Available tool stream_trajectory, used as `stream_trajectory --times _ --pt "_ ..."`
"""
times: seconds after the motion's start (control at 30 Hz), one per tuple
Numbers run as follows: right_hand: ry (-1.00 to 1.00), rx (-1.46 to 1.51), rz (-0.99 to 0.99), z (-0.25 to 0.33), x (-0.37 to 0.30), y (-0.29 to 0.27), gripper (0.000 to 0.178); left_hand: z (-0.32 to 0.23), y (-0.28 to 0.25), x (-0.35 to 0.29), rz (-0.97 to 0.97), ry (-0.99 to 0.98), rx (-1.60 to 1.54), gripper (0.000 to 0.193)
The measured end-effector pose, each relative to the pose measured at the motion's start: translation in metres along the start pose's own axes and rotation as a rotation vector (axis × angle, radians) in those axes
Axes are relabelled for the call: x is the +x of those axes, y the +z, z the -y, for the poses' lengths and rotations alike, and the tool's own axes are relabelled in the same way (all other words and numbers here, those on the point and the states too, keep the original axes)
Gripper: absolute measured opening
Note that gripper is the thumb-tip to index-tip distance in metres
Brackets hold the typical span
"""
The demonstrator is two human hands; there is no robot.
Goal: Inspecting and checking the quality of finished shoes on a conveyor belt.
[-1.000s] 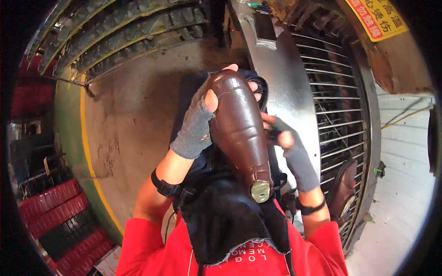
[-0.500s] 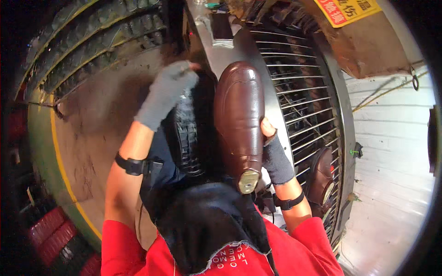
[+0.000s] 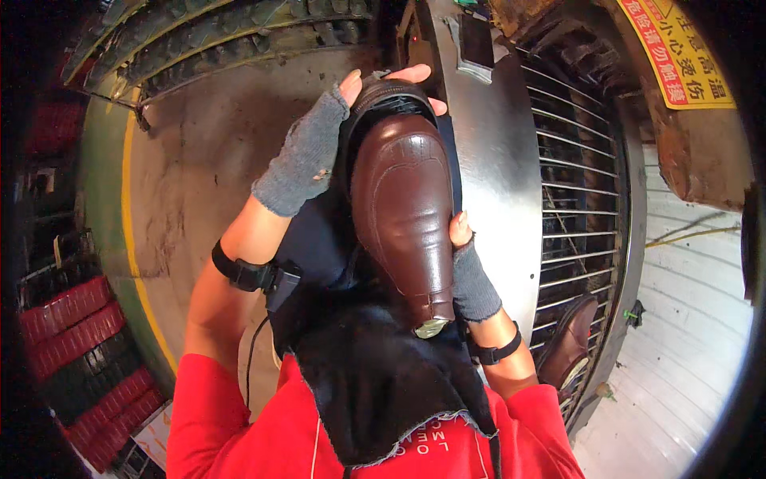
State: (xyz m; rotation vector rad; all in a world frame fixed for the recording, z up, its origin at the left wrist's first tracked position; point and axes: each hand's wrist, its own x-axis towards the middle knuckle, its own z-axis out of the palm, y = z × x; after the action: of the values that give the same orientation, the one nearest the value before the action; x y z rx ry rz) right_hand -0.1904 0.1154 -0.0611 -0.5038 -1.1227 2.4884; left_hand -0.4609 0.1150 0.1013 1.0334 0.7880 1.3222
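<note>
A glossy brown leather shoe upper (image 3: 405,199) on a last is over my lap, toe pointing away, with a metal plate (image 3: 432,327) at its near end. My right hand (image 3: 476,279), in a grey fingerless glove, grips its right side, thumb on the leather and other fingers hidden beneath. At the toe, my left hand (image 3: 307,156), gloved alike, has its fingers curled around a black shoe sole (image 3: 389,94). The sole's raised rim surrounds the front of the toe, a narrow dark gap between them. How the rest of the sole lies under the upper is hidden.
To the right is a metal counter (image 3: 503,184) beside a barred rack (image 3: 578,211), where another brown shoe (image 3: 568,343) rests. A phone-like dark slab (image 3: 476,44) lies at the counter's far end. Shelves of dark shoe-like items (image 3: 263,40) stand far left, red and black stacks (image 3: 76,319) nearer.
My left hand has brought the sole from beside the upper to around its toe. The upper stays in my right hand. The head view has shifted, so the counter and rack appear farther right.
</note>
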Motion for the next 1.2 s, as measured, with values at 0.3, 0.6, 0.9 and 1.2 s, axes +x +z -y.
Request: stream_trajectory --times 0.3,0.6,0.9,1.2 --pt "0.11 0.032 -0.161 0.005 -0.003 0.001 0.09 -0.002 0.008 0.006 0.054 -0.033 -0.39 0.061" --pt "0.072 -0.067 -0.22 0.022 0.0 0.031 0.077 -0.01 0.015 -0.007 0.034 -0.062 -0.19 0.055" --pt "0.055 -0.282 -0.204 0.11 -0.004 0.107 0.068 -0.032 0.017 -0.06 -0.029 0.011 0.164 0.122" --pt "-0.047 -0.956 -0.419 0.133 -0.004 0.127 0.046 0.014 -0.022 -0.1 -0.165 0.154 -0.204 0.143"
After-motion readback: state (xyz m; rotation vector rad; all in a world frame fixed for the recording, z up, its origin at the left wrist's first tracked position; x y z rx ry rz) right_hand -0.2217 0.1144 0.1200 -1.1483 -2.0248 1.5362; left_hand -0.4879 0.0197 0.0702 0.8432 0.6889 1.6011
